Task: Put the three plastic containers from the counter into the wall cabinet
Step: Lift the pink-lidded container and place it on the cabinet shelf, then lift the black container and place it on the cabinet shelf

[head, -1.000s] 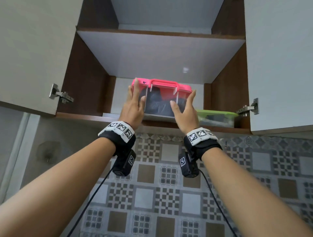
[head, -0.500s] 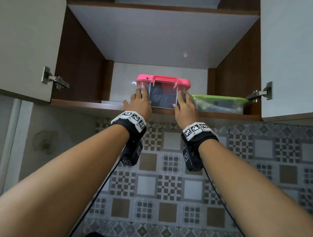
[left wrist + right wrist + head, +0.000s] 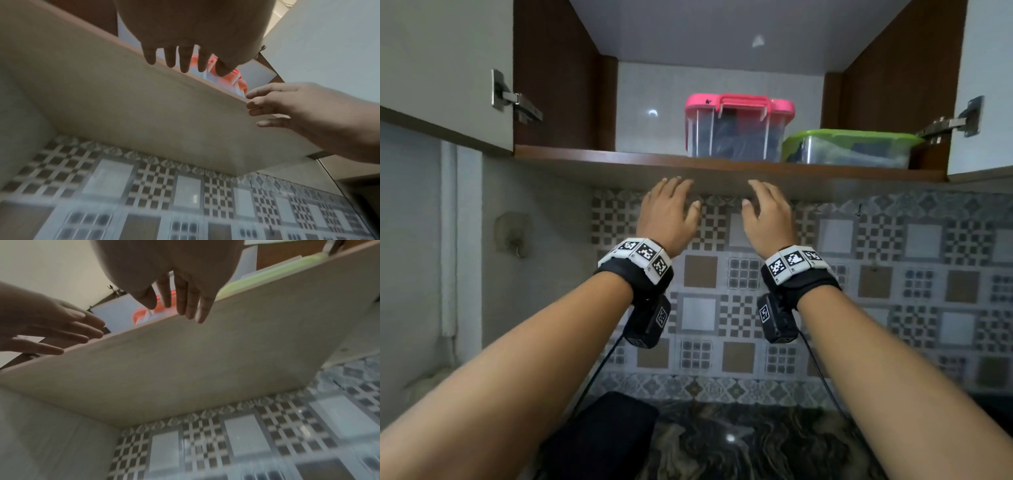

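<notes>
The left hand [image 3: 667, 214] hangs just below the front edge of the wall cabinet [image 3: 722, 164], back toward the head camera, fingers spread and nearly straight, pointing toward 12 o'clock, thumb angled to 2 o'clock; it holds nothing. The left wrist view shows its fingertips [image 3: 184, 65] loose against the pale underside of the cabinet floor, touching no container. The right hand [image 3: 768, 214] mirrors it at 3 o'clock from the left, fingers lightly relaxed and parted, thumb toward 10 o'clock, also empty. Both forearms reach up and forward from the lower corners, each wrist wrapped in a black strap with a marker band [image 3: 640, 255].

Outward, at 12 o'clock above the hands, the pink-lidded container [image 3: 738, 128] stands upright on the cabinet floor, near the front edge and a little right of centre. Just beside it at 3 o'clock sits the lower green-lidded container [image 3: 849, 147]; whether the two touch cannot be told. At 6 o'clock a dark object [image 3: 613, 431] lies on the marbled counter [image 3: 739, 445], below the patterned tile wall [image 3: 893, 274].

Half a second ago both hands were pressed against the front of the pink-lidded container at the shelf edge. Now they have let go and dropped below the shelf, apart from the box, which stands free in the cabinet.
</notes>
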